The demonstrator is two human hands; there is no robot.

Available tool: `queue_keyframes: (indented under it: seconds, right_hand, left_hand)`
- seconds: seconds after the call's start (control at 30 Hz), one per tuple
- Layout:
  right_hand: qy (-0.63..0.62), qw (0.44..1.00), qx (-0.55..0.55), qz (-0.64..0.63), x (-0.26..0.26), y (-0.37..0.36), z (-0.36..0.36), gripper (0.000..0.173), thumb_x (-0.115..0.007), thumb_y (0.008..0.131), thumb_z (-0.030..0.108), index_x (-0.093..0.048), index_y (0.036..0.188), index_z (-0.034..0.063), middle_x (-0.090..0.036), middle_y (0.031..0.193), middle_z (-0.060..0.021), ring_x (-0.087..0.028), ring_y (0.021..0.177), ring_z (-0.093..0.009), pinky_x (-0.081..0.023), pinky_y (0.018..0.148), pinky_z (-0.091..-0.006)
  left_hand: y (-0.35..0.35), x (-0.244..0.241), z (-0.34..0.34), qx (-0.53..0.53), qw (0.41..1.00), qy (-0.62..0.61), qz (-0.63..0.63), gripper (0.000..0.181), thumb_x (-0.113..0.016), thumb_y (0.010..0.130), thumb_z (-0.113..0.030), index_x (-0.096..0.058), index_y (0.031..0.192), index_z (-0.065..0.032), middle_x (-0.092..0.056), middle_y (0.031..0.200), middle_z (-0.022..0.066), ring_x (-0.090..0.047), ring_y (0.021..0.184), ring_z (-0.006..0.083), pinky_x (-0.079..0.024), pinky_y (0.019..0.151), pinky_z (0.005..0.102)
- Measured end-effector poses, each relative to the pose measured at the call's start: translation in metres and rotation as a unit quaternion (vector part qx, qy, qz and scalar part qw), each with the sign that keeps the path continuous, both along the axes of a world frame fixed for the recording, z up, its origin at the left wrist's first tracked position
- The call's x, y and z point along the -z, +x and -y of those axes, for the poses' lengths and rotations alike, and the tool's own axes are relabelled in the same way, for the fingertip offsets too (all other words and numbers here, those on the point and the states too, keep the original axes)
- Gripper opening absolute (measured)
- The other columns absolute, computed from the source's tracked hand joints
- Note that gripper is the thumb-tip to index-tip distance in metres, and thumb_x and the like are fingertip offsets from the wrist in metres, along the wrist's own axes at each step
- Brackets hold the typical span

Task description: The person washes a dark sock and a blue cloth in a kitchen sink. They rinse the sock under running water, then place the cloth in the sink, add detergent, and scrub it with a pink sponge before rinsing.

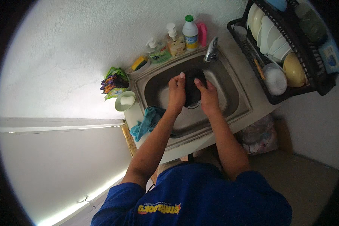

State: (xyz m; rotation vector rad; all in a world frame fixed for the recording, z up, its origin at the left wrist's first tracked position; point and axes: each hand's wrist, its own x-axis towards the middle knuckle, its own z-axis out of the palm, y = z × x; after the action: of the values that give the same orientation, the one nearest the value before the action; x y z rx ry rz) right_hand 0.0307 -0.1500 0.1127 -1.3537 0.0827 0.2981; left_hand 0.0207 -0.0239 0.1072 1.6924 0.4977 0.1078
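Over the basin of the stainless steel sink [244, 113], both hands hold a dark, soft-looking item [192, 89], perhaps cloth; its exact kind cannot be made out. On its left edge is my left hand [177, 94], thumb and fingers pinching it. My right hand [209, 96] grips the right edge, with the thumb lying on top. Just beyond the item, the metal faucet [211, 50] rises from the sink's back rim. Part of the basin floor and the drain area lies hidden beneath the item. A teal cloth [149, 121] drapes over the sink's near-left rim.
Along the wall stand a sponge [139, 63], two pump bottles [158, 53], a green-capped bottle [190, 34] and a pink-handled item [202, 34]. A bowl with soap [125, 101] and packets [114, 83] sit left. A black dish rack [279, 99] with dishes occupies the right.
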Motion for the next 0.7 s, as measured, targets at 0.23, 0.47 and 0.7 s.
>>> queue_keyframes:
  seconds: [0.23,0.47,0.7]
  right_hand:
    - [-0.228,0.944,0.15,0.182,0.002,0.002,-0.013,0.043,-0.068,0.091,0.043,-0.062,0.086,0.0007,-0.062,0.074,-0.0112,-0.059,0.067,-0.018,-0.048,0.062,-0.0349]
    - [-0.186,0.97,0.045,0.15,0.005,0.023,-0.007,0.047,-0.07,0.089,0.045,-0.062,0.077,0.0005,-0.06,0.067,-0.0088,-0.054,0.06,-0.018,-0.047,0.061,-0.0351]
    - [-0.29,0.942,0.104,0.136,-0.004,0.03,-0.011,0.044,-0.067,0.092,0.042,-0.062,0.079,-0.0005,-0.062,0.069,-0.011,-0.057,0.062,-0.02,-0.048,0.063,-0.0368]
  left_hand:
    - [0.002,-0.02,0.008,0.01,0.999,-0.04,-0.002,0.058,-0.041,0.102,-0.052,-0.051,0.12,0.0019,-0.062,0.107,0.0166,-0.062,0.096,0.0267,-0.048,0.087,0.0376]
    - [0.009,0.018,-0.003,-0.002,0.937,-0.346,-0.053,0.04,-0.041,0.103,-0.035,-0.054,0.12,-0.0001,-0.063,0.104,0.0135,-0.063,0.091,0.025,-0.049,0.084,0.0392]
    - [-0.012,0.004,0.031,-0.014,0.998,0.045,0.039,0.047,-0.046,0.102,-0.04,-0.053,0.115,0.0043,-0.064,0.098,0.0179,-0.062,0.086,0.0261,-0.049,0.074,0.0366]
